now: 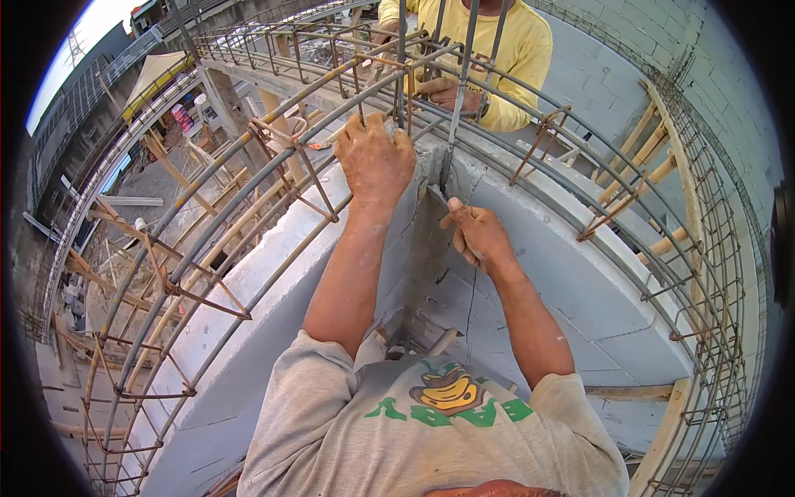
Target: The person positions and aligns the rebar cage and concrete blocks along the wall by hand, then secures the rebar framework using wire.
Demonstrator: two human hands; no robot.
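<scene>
My left hand (pixel 377 157) is closed, knuckles up, over the corner where the steel bars meet. Its fingers curl down beside a horizontal rebar (pixel 302 248), and I cannot tell what they grip. Lower and to the right, my right hand (pixel 478 236) is closed with the thumb on top. From it a small flat grey metal tool (pixel 436 193) points up at the inner corner of the wall, close to the foot of an upright rebar (pixel 455 116). The pale block wall (pixel 546 257) meets a second pale wall (pixel 331 224) at this corner.
Across the corner stands a person in a yellow shirt (pixel 526 50), one hand (pixel 447 93) among the bars. Rebar cages with rusty stirrups (pixel 319 182) run along both walls. Timber props (pixel 638 137) stand behind the right wall. Lumber (pixel 170 170) clutters the ground at left.
</scene>
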